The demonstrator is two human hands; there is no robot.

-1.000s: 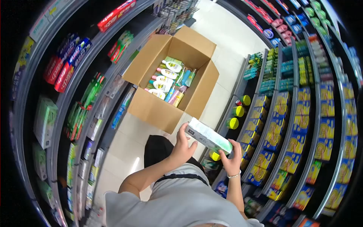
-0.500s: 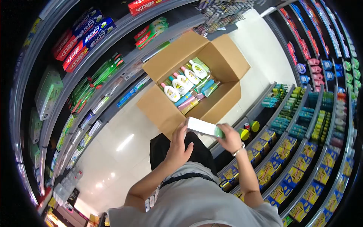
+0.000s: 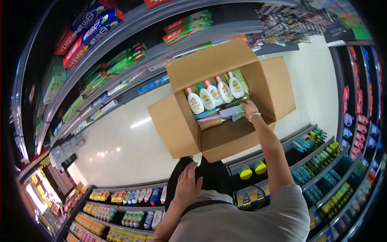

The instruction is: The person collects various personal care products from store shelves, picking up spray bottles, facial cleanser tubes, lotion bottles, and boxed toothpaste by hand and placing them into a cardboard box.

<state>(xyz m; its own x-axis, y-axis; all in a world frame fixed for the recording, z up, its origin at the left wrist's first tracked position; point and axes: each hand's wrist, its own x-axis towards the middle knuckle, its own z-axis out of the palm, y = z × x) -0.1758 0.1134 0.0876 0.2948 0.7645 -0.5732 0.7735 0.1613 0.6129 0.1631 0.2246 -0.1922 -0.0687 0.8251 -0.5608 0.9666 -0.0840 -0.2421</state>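
An open cardboard carton (image 3: 173, 133) stands on the floor in front of me. Inside, several white bottles (image 3: 207, 99) with pink, teal or white caps lie in a row along the far side. Tubes and clear packs (image 3: 210, 119) lie nearer, and a light green pack (image 3: 241, 80) is at the right. My right hand (image 3: 249, 108) reaches into the carton's right part, its fingers curled at the packs; what they grip is too small to tell. My left hand (image 3: 188, 183) is over my legs, empty, its fingers extended and thumb apart.
Shelves with toothpaste boxes (image 3: 96, 30) and toothbrush packs run along the left and far side. More shelves stand at the right, with yellow-lidded containers (image 3: 245, 172) near my legs. A low shelf of bottles (image 3: 133, 218) is at the lower left.
The white and green box has left my hands and I cannot pick it out now. My right hand has moved forward into the carton; my left has let go and lowered. The view has turned left.
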